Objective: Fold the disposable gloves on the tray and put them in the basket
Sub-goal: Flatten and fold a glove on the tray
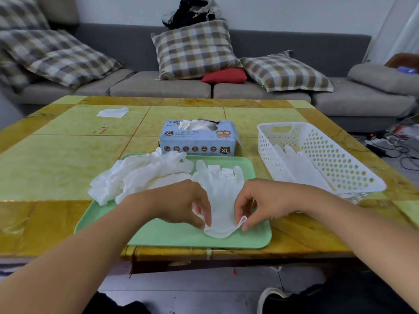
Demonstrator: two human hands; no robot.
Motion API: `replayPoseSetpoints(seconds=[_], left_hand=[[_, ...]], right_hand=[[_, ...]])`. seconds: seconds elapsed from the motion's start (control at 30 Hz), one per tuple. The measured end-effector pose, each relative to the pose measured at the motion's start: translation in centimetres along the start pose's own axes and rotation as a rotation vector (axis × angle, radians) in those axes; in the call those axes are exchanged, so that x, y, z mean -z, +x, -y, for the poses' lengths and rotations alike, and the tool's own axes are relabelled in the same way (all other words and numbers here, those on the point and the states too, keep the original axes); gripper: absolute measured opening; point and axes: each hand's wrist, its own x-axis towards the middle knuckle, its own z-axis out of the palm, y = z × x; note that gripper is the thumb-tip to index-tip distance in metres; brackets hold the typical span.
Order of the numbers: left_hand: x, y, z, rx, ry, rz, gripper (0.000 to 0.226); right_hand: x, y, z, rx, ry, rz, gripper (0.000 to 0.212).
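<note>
1. My left hand (181, 203) is curled over the near-left corner of the flat glove (221, 196); my thumb and fingertips pinch the cuff edge there, just above the tray surface.
2. My right hand (260, 203) mirrors it on the near-right corner; thumb and forefinger nip a small fold of the cuff, which stands up a little between them.
3. That glove lies spread on the right half of the green tray (163, 236); its fingers point away from me toward the glove box, and two of the middle fingertips look folded back on themselves; the cuff end sags in a curve between my two hands.
4. On the left half of the tray sits a loose pile of white gloves (140, 175); it is crumpled, and it spills over the tray's left rim onto the table (56, 159).
5. The white perforated basket (340, 159) stands on the table just right of the tray, apart from it; inside, at least one glove (294, 164) lies flat on the bottom, fingers toward the far end.
6. The blue glove box (199, 139), marked XL, stands just behind the tray; a white glove pokes out of its top opening.
7. A white scrap of tissue (112, 112) lies on the far left of the table; behind the table runs a grey sofa (158, 87) with checked cushions and one red cushion (224, 75).
</note>
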Motion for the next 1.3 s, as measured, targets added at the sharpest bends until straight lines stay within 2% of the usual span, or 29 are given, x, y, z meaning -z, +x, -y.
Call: replayPoseSetpoints(seconds=[0.1,0.13,0.2,0.27,0.3,0.37,0.43,0.5,0.57,0.6,0.7,0.73,0.87,0.93,1.0,1.03,1.1,1.2,1.27,1.3], left_hand=[[0.1,-0.2,-0.8,0.015,0.015,0.106,0.017],[0.3,-0.2,-1.0,0.03,0.018,0.106,0.018],[1.0,0.2,-1.4,0.069,0.005,0.019,0.019],[1.1,1.0,-1.4,0.114,-0.014,-0.154,0.015],[1.0,1.4,-1.3,0.139,0.015,-0.254,0.018],[0.5,2.2,-1.1,0.218,0.166,-0.348,0.044],[-0.1,2.5,-1.0,0.302,0.329,-0.258,0.068],[-0.5,2.6,-1.0,0.33,0.391,-0.145,0.079],[-0.6,2.5,-1.0,0.321,0.376,-0.093,0.083],[-0.7,2.4,-0.9,0.315,0.361,-0.082,0.084],[-0.8,2.0,-0.6,0.299,0.366,-0.038,0.086],[-0.9,1.9,-0.5,0.296,0.376,-0.025,0.087],[-1.2,1.9,-0.3,0.299,0.394,-0.02,0.087],[-1.4,1.8,-0.4,0.295,0.399,-0.024,0.087],[-1.2,1.5,-0.5,0.273,0.373,-0.038,0.085],[-0.8,1.4,-0.6,0.244,0.34,-0.079,0.083],[0.9,0.4,-0.4,0.185,0.229,-0.274,0.07],[4.7,-2.6,2.1,0.208,0.136,-0.629,0.04],[6.3,-5.0,4.9,0.285,0.178,-0.728,0.031],[6.4,-6.0,6.2,0.332,0.167,-0.717,0.029]], right_hand=[[0.1,-0.2,0.9,-0.045,0.01,0.118,0.016],[0.1,0.0,1.1,-0.053,0.016,0.095,0.018],[0.5,1.2,0.7,-0.063,0.015,-0.157,0.022],[0.8,3.1,-0.1,-0.083,-0.031,-0.469,0.018],[1.0,4.0,-0.3,-0.099,-0.084,-0.531,0.014],[1.1,5.8,-1.1,-0.167,-0.185,-0.498,0.017],[1.1,7.3,-2.0,-0.301,-0.237,-0.449,0.024],[1.3,7.9,-2.4,-0.389,-0.284,-0.521,0.033],[1.6,8.2,-2.0,-0.32,-0.266,-0.621,0.034],[1.5,8.3,-1.7,-0.255,-0.221,-0.618,0.033],[0.7,9.0,-0.8,-0.185,-0.143,-0.428,0.03],[0.7,9.3,-1.0,-0.198,-0.156,-0.426,0.033],[1.5,9.5,-1.7,-0.292,-0.233,-0.628,0.052],[1.7,9.1,-1.4,-0.235,-0.221,-0.664,0.046],[1.3,8.7,-0.9,-0.144,-0.207,-0.595,0.032],[1.0,8.5,-0.6,-0.107,-0.185,-0.536,0.026],[0.5,8.5,0.1,-0.037,-0.186,-0.486,0.02],[0.2,9.2,1.9,0.039,-0.087,-0.608,0.012],[-0.3,10.2,4.1,0.11,0.057,-0.626,0.014],[-0.8,10.9,5.2,0.135,0.079,-0.588,0.02]])
